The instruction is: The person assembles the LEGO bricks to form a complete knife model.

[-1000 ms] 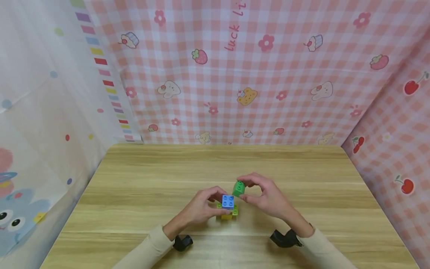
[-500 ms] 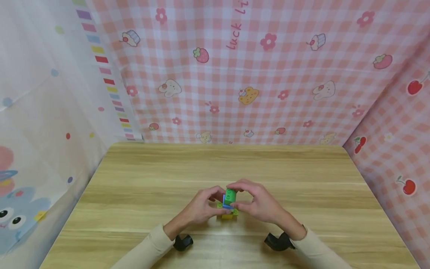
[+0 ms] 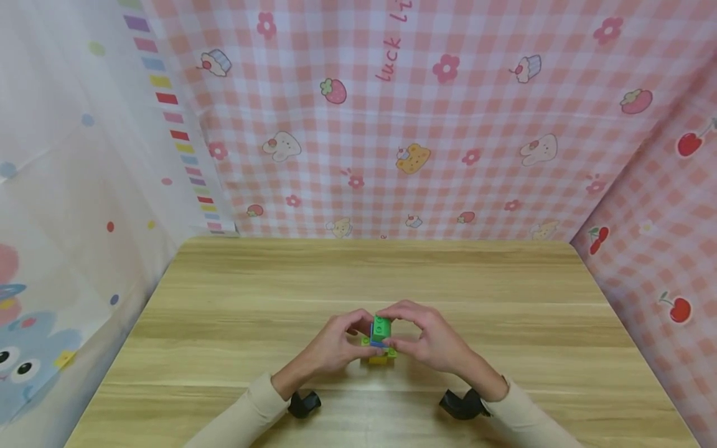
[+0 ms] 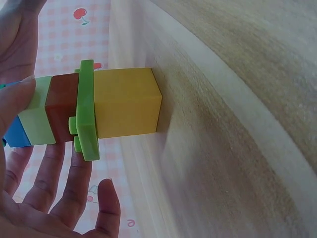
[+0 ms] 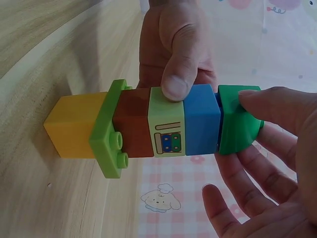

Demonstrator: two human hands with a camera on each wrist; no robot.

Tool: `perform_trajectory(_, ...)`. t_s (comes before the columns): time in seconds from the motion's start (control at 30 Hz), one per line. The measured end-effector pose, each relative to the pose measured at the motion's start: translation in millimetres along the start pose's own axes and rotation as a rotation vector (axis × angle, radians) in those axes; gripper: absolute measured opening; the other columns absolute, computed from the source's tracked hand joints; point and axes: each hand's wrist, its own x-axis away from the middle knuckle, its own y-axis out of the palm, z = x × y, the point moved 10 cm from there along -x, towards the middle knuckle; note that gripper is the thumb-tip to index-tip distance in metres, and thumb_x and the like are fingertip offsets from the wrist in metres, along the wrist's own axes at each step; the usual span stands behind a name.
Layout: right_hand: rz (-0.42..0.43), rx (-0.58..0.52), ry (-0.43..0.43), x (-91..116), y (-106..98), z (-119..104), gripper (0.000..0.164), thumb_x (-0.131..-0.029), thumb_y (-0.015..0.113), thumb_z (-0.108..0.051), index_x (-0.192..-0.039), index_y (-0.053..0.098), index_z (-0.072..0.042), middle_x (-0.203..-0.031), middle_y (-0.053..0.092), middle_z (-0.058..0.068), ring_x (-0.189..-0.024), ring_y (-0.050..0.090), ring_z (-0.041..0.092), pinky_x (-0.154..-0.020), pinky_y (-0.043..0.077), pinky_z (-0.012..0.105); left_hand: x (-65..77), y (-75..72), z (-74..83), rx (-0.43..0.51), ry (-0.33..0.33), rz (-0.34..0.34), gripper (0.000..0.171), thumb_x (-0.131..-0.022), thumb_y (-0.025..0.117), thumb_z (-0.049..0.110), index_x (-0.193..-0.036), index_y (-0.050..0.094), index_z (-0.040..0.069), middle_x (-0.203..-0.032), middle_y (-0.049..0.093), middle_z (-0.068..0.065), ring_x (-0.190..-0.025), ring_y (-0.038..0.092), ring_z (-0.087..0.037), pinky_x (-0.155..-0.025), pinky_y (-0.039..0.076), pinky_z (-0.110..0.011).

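Note:
A tower of toy building blocks stands upright on the table. From the bottom it has a yellow block (image 5: 74,126), a wide lime-green plate (image 4: 87,109), a brown block (image 5: 132,121), a printed pale-green block (image 5: 167,114) and a blue block (image 5: 200,124). My left hand (image 3: 332,343) grips the tower, its thumb pressing the pale-green block. At the top, a green block (image 5: 235,121) with a curved side is pinched between the thumb and fingers of my right hand (image 3: 434,339). It sits over the blue block, with a narrow gap showing between them.
The wooden table (image 3: 269,277) reaches back to a pink checked curtain (image 3: 358,124). Patterned cloth hangs at the left and right sides. A black strap piece (image 3: 304,404) hangs at the left wrist, another black piece (image 3: 462,404) at the right.
My right hand has moved left with the green block, from beside the tower to on top of the blue block. My left hand has kept its grip on the tower.

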Motion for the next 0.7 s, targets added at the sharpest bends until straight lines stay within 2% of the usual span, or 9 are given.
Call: perform_trajectory(0.7,-0.005,0.045,-0.033,1.5,-0.1,-3.9,0.043,-0.085,0.078,-0.012,-0.127,0.066,-0.009,-0.118,0.068,-0.001,-0.106,0.065,0.015,-0.089,0.054,0.035,-1.1,0.6,2.6,-0.008,0.01,-0.017,0.029,-0.083,0.081,0.031,-0.107,0.064,0.028,-0.102,0.068,0.014,-0.1,0.063,-0.011,-0.098,0.045,-0.046)
